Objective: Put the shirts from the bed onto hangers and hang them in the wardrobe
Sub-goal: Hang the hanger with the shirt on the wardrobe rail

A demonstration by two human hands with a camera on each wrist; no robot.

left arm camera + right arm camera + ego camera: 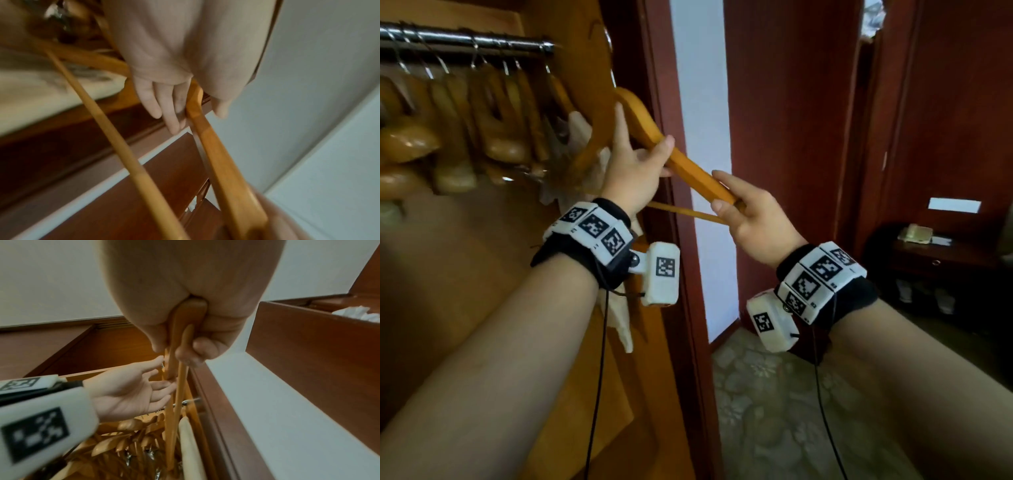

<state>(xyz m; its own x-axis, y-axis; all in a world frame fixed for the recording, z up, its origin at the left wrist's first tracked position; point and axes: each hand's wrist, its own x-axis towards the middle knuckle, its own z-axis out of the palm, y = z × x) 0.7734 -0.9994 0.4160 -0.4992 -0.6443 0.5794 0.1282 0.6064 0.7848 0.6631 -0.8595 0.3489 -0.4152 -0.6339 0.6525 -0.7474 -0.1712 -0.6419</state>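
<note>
R hand (751,216) grips hanger (688,169) end, L hand (635,164) fingers straight on it; long axis slants up-left.

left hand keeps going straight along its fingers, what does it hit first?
Probably nothing new: the left hand already touches the wooden hanger across its arm. Beyond that, its fingers point up toward the wardrobe's inner side panel, right of the rail end. Depth is unclear.
</note>
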